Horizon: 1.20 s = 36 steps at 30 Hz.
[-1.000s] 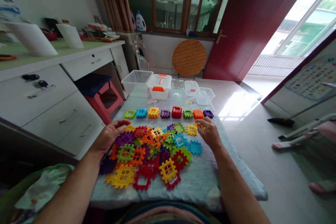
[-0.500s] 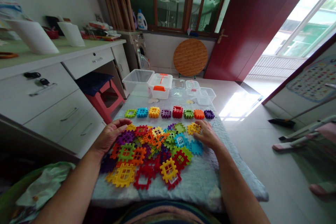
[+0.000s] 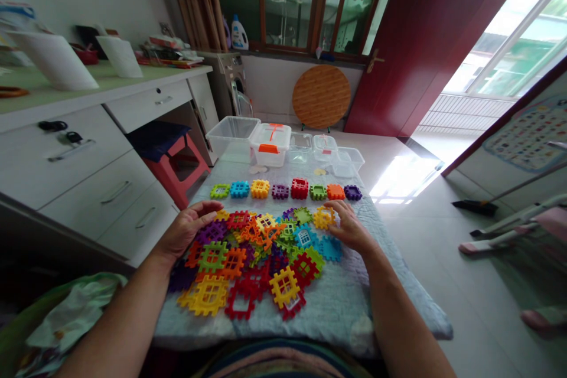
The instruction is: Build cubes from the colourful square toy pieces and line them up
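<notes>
A pile of plastic interlocking window blocks in several colours lies in front of me, with a red block (image 3: 305, 269) and a green block (image 3: 213, 256) among them. My left hand (image 3: 188, 225) rests at the pile's left side, fingers curved and apart, beside a purple block (image 3: 212, 231); I see nothing held in it. At the pile's upper right, my right hand (image 3: 352, 227) touches the right edge of a yellow block (image 3: 323, 218). Its thumb and index finger are apart. Blue blocks (image 3: 331, 248) lie just below that hand.
Behind the pile runs a row of assembled block cubes, including a red cube (image 3: 300, 188). Farther back stand clear plastic boxes, one lidded box (image 3: 270, 144) having orange clips. A cloth (image 3: 336, 307) covers the table. A pink stool (image 3: 179, 168) stands left, near a white desk (image 3: 80, 147).
My right hand has shifted slightly left, and the yellow block beside its fingers has moved a little left and down. My left hand stays almost where it was.
</notes>
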Tool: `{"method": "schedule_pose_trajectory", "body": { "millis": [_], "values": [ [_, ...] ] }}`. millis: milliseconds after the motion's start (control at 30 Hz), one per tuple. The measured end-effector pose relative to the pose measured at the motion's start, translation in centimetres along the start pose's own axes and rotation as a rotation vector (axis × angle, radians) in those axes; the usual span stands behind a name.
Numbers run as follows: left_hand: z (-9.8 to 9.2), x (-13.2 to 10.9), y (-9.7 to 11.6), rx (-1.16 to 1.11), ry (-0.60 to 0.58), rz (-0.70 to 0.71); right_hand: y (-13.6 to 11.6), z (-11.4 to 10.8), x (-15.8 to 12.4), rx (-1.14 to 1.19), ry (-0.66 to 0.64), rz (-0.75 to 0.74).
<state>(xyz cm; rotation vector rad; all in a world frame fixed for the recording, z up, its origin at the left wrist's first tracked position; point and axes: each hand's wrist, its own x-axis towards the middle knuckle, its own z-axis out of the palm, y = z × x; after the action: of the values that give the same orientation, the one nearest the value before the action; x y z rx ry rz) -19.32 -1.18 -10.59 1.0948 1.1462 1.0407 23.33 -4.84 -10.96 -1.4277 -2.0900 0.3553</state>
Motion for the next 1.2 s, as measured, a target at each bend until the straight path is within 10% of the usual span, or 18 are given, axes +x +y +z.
{"method": "schedule_pose_trajectory", "body": {
  "millis": [533, 733, 933, 1200],
  "values": [
    [0.8, -0.1, 2.7, 0.623, 0.086, 0.247, 0.6, 0.9, 0.2, -0.022, -0.074, 0.072],
    [8.2, -2.3, 7.0, 0.914, -0.095, 0.593, -0.4, 0.6, 0.2, 0.132, 0.061, 0.115],
    [17.0, -0.7, 5.4, 1.124, -0.445, 0.707, -3.2, 1.3, 0.4, 0.249, 0.102, 0.003],
    [20.0, 2.0, 5.5, 1.342, -0.576, 0.555, -4.3, 1.2, 0.3, 0.297, 0.116, -0.059]
  ]
}}
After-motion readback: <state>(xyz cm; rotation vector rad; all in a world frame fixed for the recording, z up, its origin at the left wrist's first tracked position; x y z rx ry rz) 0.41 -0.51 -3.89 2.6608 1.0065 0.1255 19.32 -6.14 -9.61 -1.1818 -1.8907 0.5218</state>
